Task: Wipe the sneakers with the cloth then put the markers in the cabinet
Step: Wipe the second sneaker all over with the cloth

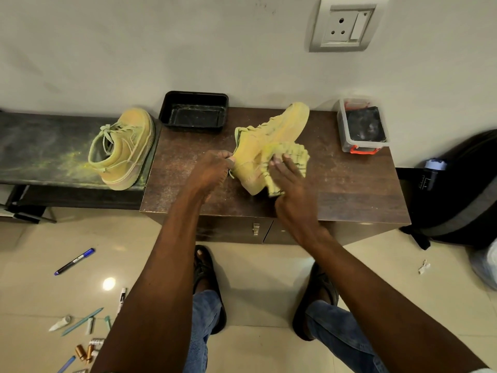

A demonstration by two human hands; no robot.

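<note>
Sneaker (265, 146) tilted on cabinet top (349, 184), left hand (212, 168) pinching its heel, right hand (289, 181) fingers straight, pressing cloth (294, 154) against its side, 2nd sneaker (123, 149) on bench (40, 149), markers (74, 261) on floor.

Home interior, likely room corner. Low brown wooden cabinet (349, 184) set against plain painted wall; wall socket (343, 25) mounted above cabinet. Glossy beige floor tiles (255, 265) laid in front of cabinet. Dark bench (40, 149) placed left of cabinet, black backpack (462, 189) leaned right of cabinet.
</note>
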